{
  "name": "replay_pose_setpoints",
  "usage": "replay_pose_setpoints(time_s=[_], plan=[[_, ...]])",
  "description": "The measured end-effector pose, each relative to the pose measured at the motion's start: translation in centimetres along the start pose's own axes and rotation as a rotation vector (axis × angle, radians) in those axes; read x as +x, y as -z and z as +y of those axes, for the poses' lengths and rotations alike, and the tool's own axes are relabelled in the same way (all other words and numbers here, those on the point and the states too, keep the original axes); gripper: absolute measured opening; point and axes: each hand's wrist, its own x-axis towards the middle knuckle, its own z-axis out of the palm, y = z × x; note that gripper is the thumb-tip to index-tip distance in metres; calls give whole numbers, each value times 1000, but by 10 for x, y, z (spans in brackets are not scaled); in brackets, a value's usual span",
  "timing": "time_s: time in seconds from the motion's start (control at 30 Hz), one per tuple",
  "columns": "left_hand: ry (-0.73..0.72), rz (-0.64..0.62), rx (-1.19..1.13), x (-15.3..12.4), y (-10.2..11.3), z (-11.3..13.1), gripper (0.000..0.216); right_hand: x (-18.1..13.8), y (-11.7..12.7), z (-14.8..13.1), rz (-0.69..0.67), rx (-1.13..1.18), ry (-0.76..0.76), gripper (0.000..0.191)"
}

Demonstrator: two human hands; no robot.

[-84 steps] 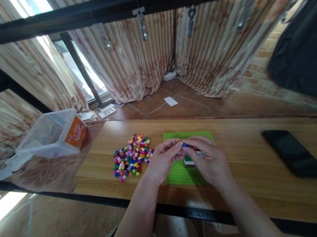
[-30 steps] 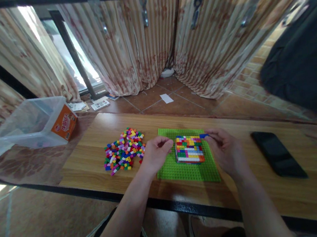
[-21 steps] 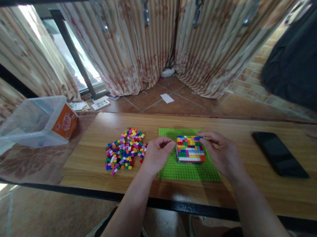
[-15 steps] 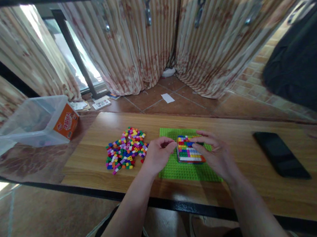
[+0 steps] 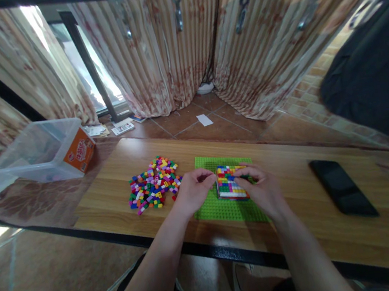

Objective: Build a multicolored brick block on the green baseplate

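I have two hands over one table point(image 5: 109, 193), and between them sits one build point(image 5: 226, 187) of many-coloured bricks, low and flat-topped, resting on one green plate point(image 5: 208, 212). My left hand point(image 5: 195, 192) is just beside the build's left edge, its thumb and forefinger drawn narrow with the tips almost meeting; I cannot tell whether they pinch anything. My right hand point(image 5: 264, 191) covers the build's right part, its thumb and forefinger close together over the top; blue shows at their tips, but I cannot tell whether that is one brick in my fingers or part of the build. To the left of the plate lies one pile point(image 5: 154, 181) of loose bricks, too many and too small to count. One black phone point(image 5: 343, 187) lies on the right, well apart from my right hand. Beyond the table's left end stands one clear box point(image 5: 61, 169) with one orange label point(image 5: 79, 151).
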Motion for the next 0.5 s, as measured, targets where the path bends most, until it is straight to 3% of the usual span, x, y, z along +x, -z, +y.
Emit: replay_pose_setpoints(time_s=[0.2, 0.5], plan=[[-10, -3, 37, 1, 1, -2, 14, 2, -8, 4, 54, 173, -151, 13], [-42, -42, 72, -1, -3, -5, 14, 2, -15, 5, 79, 280, -182, 13]])
